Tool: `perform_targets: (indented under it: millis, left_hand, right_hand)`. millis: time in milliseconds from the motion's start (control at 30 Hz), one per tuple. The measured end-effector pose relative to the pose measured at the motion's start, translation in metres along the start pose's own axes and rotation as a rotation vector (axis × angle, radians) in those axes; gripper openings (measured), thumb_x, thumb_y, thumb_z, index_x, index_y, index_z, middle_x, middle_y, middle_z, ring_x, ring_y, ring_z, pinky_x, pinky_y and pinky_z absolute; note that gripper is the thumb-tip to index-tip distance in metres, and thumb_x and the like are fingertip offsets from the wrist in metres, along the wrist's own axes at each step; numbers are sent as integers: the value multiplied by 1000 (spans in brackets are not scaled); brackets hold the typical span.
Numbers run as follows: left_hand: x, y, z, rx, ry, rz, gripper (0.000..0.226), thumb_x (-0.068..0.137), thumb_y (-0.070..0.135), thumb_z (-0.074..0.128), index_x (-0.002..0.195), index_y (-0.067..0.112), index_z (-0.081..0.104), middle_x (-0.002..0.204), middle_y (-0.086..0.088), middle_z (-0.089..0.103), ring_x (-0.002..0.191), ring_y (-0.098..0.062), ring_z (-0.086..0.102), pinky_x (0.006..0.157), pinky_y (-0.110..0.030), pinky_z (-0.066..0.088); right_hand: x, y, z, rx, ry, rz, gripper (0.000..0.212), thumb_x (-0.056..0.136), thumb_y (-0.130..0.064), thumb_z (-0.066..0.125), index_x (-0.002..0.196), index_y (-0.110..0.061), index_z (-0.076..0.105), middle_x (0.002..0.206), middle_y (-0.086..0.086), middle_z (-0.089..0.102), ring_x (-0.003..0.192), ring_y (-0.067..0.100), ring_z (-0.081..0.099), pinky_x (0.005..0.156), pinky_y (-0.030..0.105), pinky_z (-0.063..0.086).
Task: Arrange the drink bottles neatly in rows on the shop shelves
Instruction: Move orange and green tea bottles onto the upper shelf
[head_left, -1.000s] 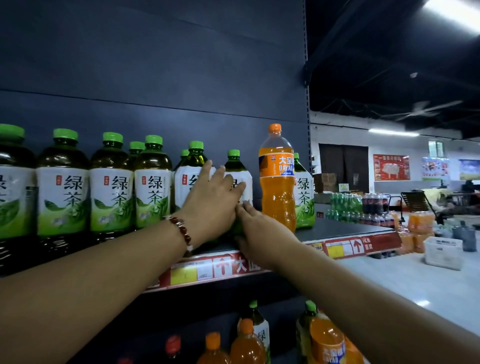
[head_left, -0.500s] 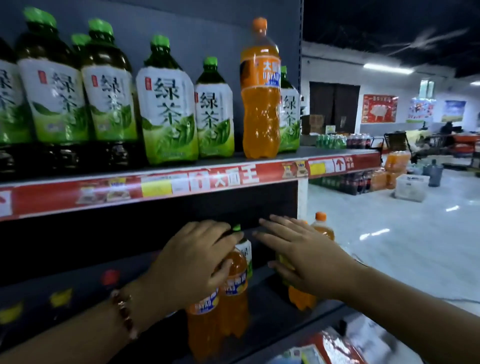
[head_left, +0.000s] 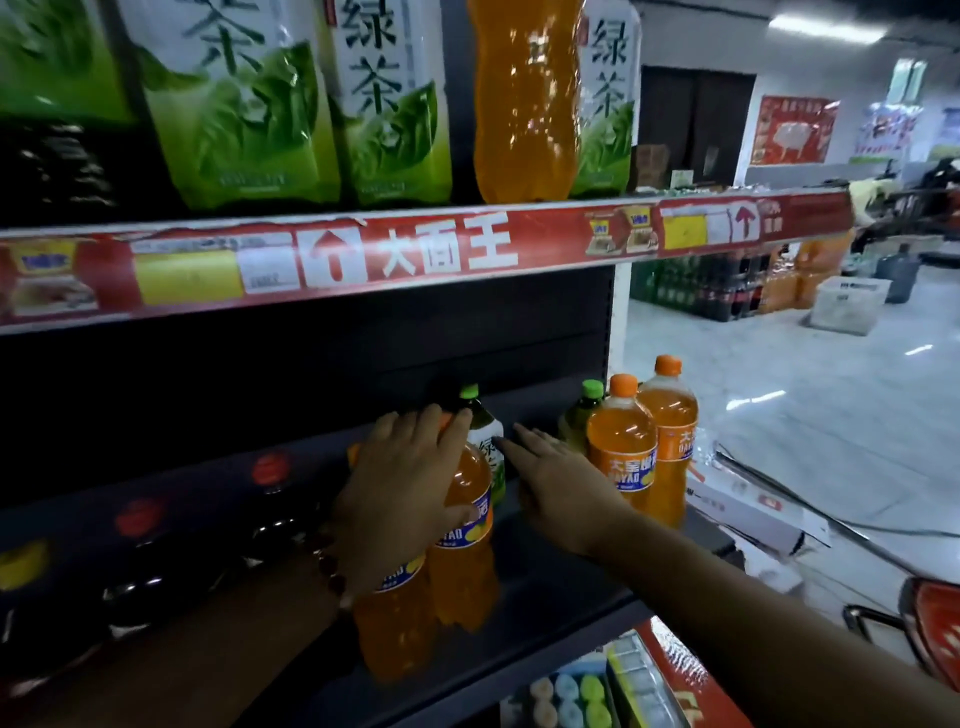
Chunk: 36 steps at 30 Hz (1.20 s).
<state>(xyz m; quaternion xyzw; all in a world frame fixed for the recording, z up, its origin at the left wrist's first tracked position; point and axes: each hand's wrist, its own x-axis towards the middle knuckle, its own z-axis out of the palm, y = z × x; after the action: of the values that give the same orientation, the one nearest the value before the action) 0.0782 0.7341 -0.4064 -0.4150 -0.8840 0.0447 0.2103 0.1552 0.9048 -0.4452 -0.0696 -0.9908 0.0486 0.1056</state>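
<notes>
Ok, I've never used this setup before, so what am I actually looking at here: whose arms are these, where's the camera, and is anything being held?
There is no machine: these are a person's two bare arms, seen from one wide-angle camera worn on their head, looking forward and down at a shop shelf. The left hand lies over the top of an orange soda bottle on the lower shelf, thumb on its side; a firm grip is not clear. The right hand reaches in flat, fingers straight, holding nothing. A green tea bottle stands just behind them, and two more orange bottles stand at the shelf's right end. The upper shelf carries green tea bottles and one orange bottle.
</notes>
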Motion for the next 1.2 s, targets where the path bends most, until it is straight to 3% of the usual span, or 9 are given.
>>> perform_targets:
  millis: [133,267,333,533,667,833,1067,1133,1200]
  left_hand:
    - [-3,-4,8,25,44,8,101,79,72,57,154,24,9,155,-2,26,141,-20,31,115,-37,20]
    - [-4,-14,21,32,163,36,104,55,76,73,138,17,49,127,-7,61,112,-23,63,95,-40,48]
    - [-2,-17,30,24,211,50,102,52,75,75,133,16,54,122,-7,64,108,-24,65,90,-41,51]
    - [3,-16,32,53,217,56,100,54,75,71,133,16,53,124,-8,63,111,-25,64,91,-43,50]
    - [4,-17,32,36,220,67,101,55,76,67,136,17,47,127,-8,63,117,-26,61,94,-42,47]
    - [2,-15,30,22,185,55,104,53,73,72,136,17,46,128,-9,62,120,-27,60,95,-43,47]
    - [-1,-13,26,-45,182,52,102,54,68,76,137,13,50,130,-12,62,122,-30,58,96,-44,47]
    - [-3,-11,20,-57,148,42,102,61,68,72,143,15,43,139,-12,55,131,-30,50,103,-45,42]
    - [-4,-9,18,-64,127,54,102,74,68,64,154,19,22,157,-9,33,146,-27,27,115,-43,24]
  right_hand:
    - [34,0,26,100,-12,72,71,101,-33,46,156,-29,1,165,2,-1,151,23,2,120,38,9]
    - [66,-1,42,143,19,106,85,96,-32,57,155,-30,-4,164,2,-9,151,29,1,120,40,12]
    - [83,-1,50,132,62,128,89,94,-28,60,155,-30,-6,163,1,-14,150,27,2,120,40,16]
    - [124,0,75,352,199,222,102,89,-33,67,154,-33,-12,164,9,-6,148,31,15,117,47,29]
    - [136,-4,85,439,271,252,101,90,-36,64,153,-32,-14,161,12,15,145,31,21,113,49,34]
    - [133,0,90,638,294,435,96,83,-24,73,155,-16,10,152,10,32,129,26,45,100,40,45]
    - [111,9,82,692,279,426,83,74,-30,81,141,-21,33,138,3,44,117,22,54,85,32,49]
    - [102,10,81,691,290,418,73,76,-32,79,135,-22,38,134,2,47,114,22,56,81,30,47]
    - [94,11,80,700,294,426,69,78,-35,78,134,-21,40,132,2,49,114,21,57,83,31,48]
